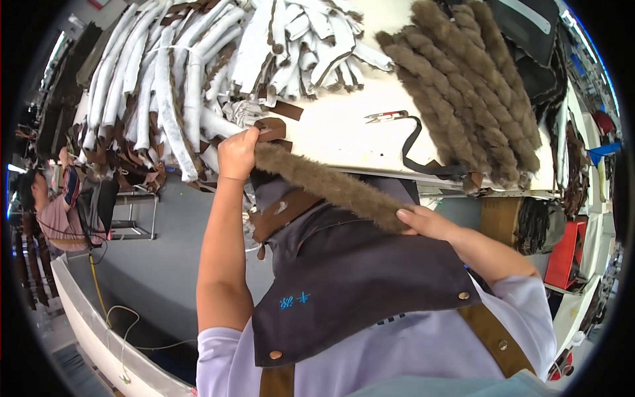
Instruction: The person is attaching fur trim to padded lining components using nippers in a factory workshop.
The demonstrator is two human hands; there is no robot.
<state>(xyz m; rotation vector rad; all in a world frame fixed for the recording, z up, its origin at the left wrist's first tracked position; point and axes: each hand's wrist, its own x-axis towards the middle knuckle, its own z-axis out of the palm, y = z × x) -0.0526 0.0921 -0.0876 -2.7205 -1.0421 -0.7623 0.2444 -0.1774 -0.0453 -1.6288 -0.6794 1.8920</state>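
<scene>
A long brown fur strip (337,188) stretches slantwise in front of my body, above the apron (357,271). My left hand (239,153) is closed round its upper left end, beside a flat brown band (270,130) at the table's edge. Lower down on the right, my right hand (428,223) pinches the other end, with the thumb on top. Both hands are in the air near the front edge of the white table (331,126).
White-backed strips (165,86) are heaped at the far left and middle. Several brown fur strips (463,92) lie at the right. Thread snips (387,116) and a black strap (411,142) rest between. Another person (66,205) sits at far left; a red box (566,255) stands right.
</scene>
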